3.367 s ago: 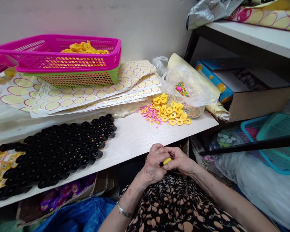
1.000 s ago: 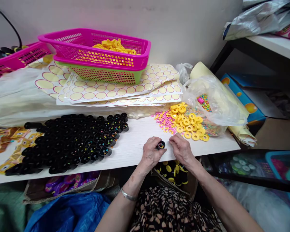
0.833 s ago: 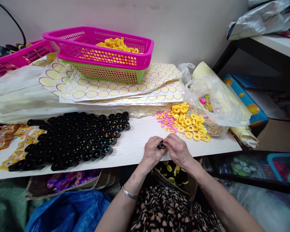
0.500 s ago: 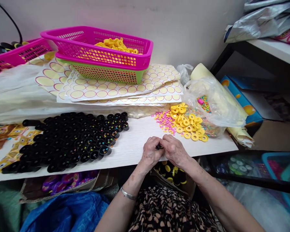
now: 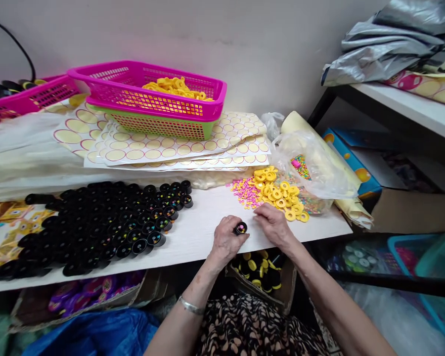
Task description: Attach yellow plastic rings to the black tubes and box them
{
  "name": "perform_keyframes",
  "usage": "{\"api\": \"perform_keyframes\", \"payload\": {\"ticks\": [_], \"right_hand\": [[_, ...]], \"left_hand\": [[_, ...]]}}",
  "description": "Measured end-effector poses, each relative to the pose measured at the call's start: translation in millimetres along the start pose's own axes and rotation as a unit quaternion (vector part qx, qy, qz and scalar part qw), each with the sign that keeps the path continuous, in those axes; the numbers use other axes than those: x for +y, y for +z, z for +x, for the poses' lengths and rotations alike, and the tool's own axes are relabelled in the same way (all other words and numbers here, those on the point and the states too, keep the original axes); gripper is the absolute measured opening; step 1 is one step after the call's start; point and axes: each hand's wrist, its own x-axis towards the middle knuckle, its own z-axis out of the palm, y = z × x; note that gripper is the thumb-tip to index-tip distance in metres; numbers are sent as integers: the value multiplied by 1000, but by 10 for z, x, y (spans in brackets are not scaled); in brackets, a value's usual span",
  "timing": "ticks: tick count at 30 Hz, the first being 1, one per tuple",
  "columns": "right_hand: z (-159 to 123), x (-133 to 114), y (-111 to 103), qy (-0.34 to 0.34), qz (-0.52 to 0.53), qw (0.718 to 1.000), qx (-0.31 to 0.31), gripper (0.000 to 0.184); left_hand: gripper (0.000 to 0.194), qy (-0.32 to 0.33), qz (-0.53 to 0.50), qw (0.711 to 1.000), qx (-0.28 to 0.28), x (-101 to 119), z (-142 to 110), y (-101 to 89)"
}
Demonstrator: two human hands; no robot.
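My left hand point(image 5: 225, 240) is closed round a small black tube point(image 5: 241, 228) with coloured beads showing in its open end, held just above the white shelf board point(image 5: 202, 232). My right hand point(image 5: 273, 225) rests on the board a little to the right, fingers curled near the pink beads point(image 5: 244, 191) and the yellow rings point(image 5: 278, 192); whether it holds anything is hidden. To the left lie rows of several black tubes point(image 5: 100, 222).
A pink basket point(image 5: 148, 91) with yellow parts sits on a green basket over sheets of round stickers point(image 5: 178, 148). A clear bag of mixed beads point(image 5: 311, 168) lies at the right. Below the board a box point(image 5: 261, 272) holds yellow-capped black tubes. Shelves and boxes stand at right.
Half a second ago both hands were joined over the tube. Now my right hand has drawn away to the right toward the beads, and the tube's open end shows in my left hand.
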Motion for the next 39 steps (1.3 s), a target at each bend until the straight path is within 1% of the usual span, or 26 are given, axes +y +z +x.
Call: {"api": "perform_keyframes", "payload": {"ticks": [2,4,5,6,7,9,11,13,14,16,17,20,21,22,23,24,25,26,27,28,31,32,33,34,36,39], "right_hand": [[23,153,-31,30,-139,990,11,15],[47,268,-50,40,-260,965,-11,16],[56,311,-55,37,-294,955,-20,17],[62,346,-57,30,-307,951,-23,18],[65,373,-58,20,-301,953,-17,20],[63,410,-58,5,-235,971,27,21],[57,425,-62,10,-117,989,93,19],[51,416,-76,46,33,988,143,14],[48,400,-86,76,113,979,154,12],[37,335,-107,140,248,946,152,11],[25,284,-117,166,294,930,148,12],[-48,51,-134,204,374,897,122,17],[-87,-46,-132,218,416,877,101,19],[-133,-146,-125,240,479,842,68,21],[-184,-244,-114,260,538,801,33,22],[-238,-336,-97,276,581,766,4,23],[-293,-418,-78,286,607,742,-12,23],[-347,-487,-59,287,611,738,-12,22],[-397,-545,-41,280,597,752,-8,19],[-442,-589,-28,261,568,780,-4,17],[-522,-660,-14,148,414,898,-17,19],[-528,-667,-14,107,359,927,-24,19],[-523,-665,-12,72,314,946,-27,18],[-508,-655,-8,46,279,959,-22,17],[-455,-613,12,16,230,973,-11,18],[-347,-512,59,1,161,987,14,19]], "left_hand": [[19,-3,-3,1000,-2,4,4,-13],[20,-4,-3,1000,-2,4,4,-23],[20,-5,0,1000,-1,3,2,-25],[20,-6,2,1000,0,1,-1,-24],[20,-6,5,1000,0,-2,-4,-20],[24,-4,3,1000,3,-14,-12,-8],[35,6,-6,1000,13,-33,-18,3],[47,14,-21,999,26,-50,-23,-2],[51,18,-31,999,30,-51,-26,-14],[55,20,-60,997,45,-25,-39,-55],[54,17,-79,995,60,6,-51,-81],[37,-22,-149,979,136,178,-107,-142],[33,-44,-185,969,157,255,-131,-151],[31,-70,-229,957,165,335,-154,-154],[30,-99,-281,942,155,413,-177,-153],[29,-131,-334,924,131,485,-199,-150],[28,-163,-381,904,101,545,-220,-149],[26,-194,-419,884,74,590,-241,-151],[23,-222,-445,866,57,620,-259,-158],[22,-248,-461,850,51,636,-276,-169],[21,-303,-485,819,59,623,-306,-219],[21,-313,-489,812,57,610,-307,-236],[21,-320,-493,807,54,598,-303,-249],[21,-323,-497,803,53,587,-294,-259],[22,-321,-499,802,68,569,-264,-269],[27,-316,-482,807,128,533,-205,-255]]}}
